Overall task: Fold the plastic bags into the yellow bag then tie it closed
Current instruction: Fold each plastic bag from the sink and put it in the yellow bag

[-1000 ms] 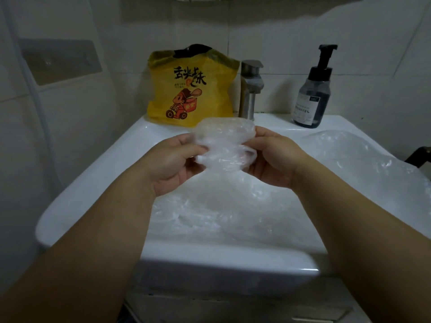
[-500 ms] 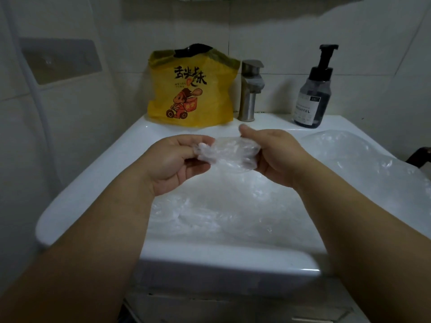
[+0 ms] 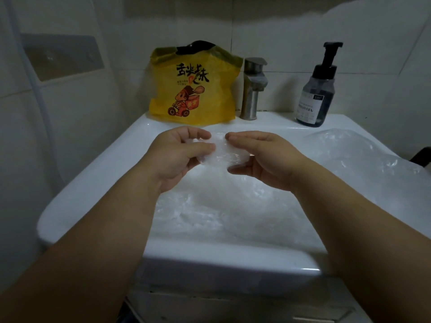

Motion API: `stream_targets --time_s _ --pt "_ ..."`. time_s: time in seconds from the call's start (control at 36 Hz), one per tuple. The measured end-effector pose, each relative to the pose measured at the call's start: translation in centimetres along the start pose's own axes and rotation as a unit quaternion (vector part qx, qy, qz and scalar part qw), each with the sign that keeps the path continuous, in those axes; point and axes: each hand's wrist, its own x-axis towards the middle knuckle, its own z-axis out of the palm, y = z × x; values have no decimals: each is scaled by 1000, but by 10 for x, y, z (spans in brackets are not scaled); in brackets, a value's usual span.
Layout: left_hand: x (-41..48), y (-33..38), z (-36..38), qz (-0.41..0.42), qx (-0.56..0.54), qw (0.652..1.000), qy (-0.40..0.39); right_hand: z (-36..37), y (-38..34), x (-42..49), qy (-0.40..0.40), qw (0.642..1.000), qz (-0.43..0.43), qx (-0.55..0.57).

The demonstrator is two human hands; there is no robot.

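Hands: both are reaching forward over the sink (image 3: pixel 88 183), the forearms coming in from the two lower corners and meeting near the middle of the view.
Left hand (image 3: pixel 179 157): it is turning its back toward the camera, thumb lying across the front of the folded clear bag (image 3: pixel 217 153) and the fingers curling behind it.
Left grip: narrow, pinching the left end of the folded clear bag.
Right hand (image 3: pixel 261 159): the fingers are stretching to the left along the top edge of the bag, the thumb is pressing from below.
Right grip: narrow too, holding the right end of the same bag between fingers and thumb.
Folded clear bag: it is hanging in the air between the two hands as a small crumpled packet, above the basin and not touching it.
Yellow bag (image 3: pixel 193 89): it is standing upright at the back of the sink against the wall (image 3: pixel 279 31), mouth open at the top, well apart from the hands.
Loose clear bags (image 3: pixel 233 206): they are filling the basin under the hands and spreading over the right side of the sink.
Tap (image 3: pixel 253 89): it is standing just beside the yellow bag, on its right.
Pump bottle (image 3: pixel 317 89): dark, standing at the back right corner.
In the way: nothing is standing between the hands and the yellow bag.
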Motion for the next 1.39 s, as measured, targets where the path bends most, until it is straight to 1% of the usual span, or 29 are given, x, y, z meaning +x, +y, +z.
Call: stream_targets --time_s 0.14,0.19,0.25,0.28,0.33,0.39,0.5,0.61,0.67,0.75,0.81,0.89,0.97,1.08,1.14,1.17,1.22,1.28,1.33,1.36,1.39 --pt "-2 1 1 9 11 1000 -19 -1 0 0 23 1000 2 -21" --pt "-3 0 -1 17 33 999 -16 -3 -2 0 13 999 9 -27" --pt "-2 -2 -2 39 96 995 2 -5 -2 -1 -4 998 13 -55" --pt "-1 -4 -2 53 140 989 16 -5 -2 -1 -5 995 11 -97" --pt "-2 -6 -2 76 223 971 37 -4 2 1 7 977 -7 -213" --pt "-1 -9 -2 94 265 958 47 -3 5 3 29 954 -38 -294" --pt "-1 -10 -4 125 300 944 56 -7 8 4 57 933 -86 -345" --pt "-2 -11 -5 120 339 933 34 -9 7 1 58 911 -101 -395" --pt "-2 -10 -5 108 337 935 12 -11 8 1 60 899 -97 -422" --pt "-3 -4 -3 66 238 969 -22 -12 4 0 52 906 -76 -413" --pt "-2 -1 -2 43 159 986 -21 -12 2 -2 38 915 -58 -398" --pt "2 -1 -4 19 68 998 3 -11 0 -3 21 927 -54 -371" --pt "6 1 -4 25 -26 999 34 -8 -2 -5 5 949 -52 -312" --pt "10 1 -5 36 -126 988 81 -3 -3 -8 -22 970 -41 -240" --pt "8 4 -4 49 -170 981 79 2 -2 -8 -26 978 -41 -201" --pt "8 5 -3 48 -185 980 63 5 0 -8 -23 982 -41 -181" --pt "3 6 0 8 -178 984 2 11 2 -7 -12 988 -47 -147" --pt "-3 5 8 -49 -92 991 -79 15 5 -7 -16 990 -54 -127" --pt "-7 -1 17 -77 7 984 -158 18 7 -8 -33 988 -57 -138" --pt "-8 -4 22 -80 36 981 -173 18 7 -8 -42 986 -56 -151" --pt "-8 -6 25 -81 46 981 -169 19 7 -9 -47 984 -53 -166"
